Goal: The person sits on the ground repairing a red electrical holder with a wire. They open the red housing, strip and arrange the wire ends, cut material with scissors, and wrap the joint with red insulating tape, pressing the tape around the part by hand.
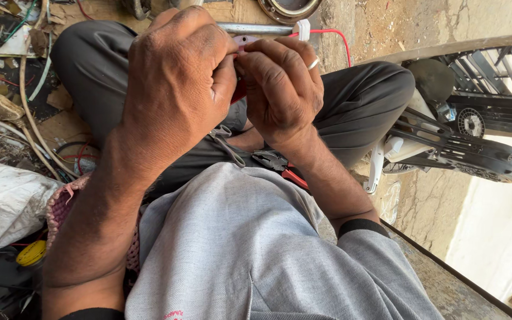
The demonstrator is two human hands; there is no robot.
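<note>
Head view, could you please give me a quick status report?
Left hand and right hand pinch a small red part, mostly hidden. Pliers rest in lap. Nothing blocking.

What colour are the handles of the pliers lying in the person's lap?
Red. The pliers show in the head view, lying in the lap just under the right hand.

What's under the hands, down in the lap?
Under the left hand and right hand, pliers with red handles lie in the lap on the dark trousers. Between the fingers only a sliver of a small red part shows; the rest is covered.
</note>
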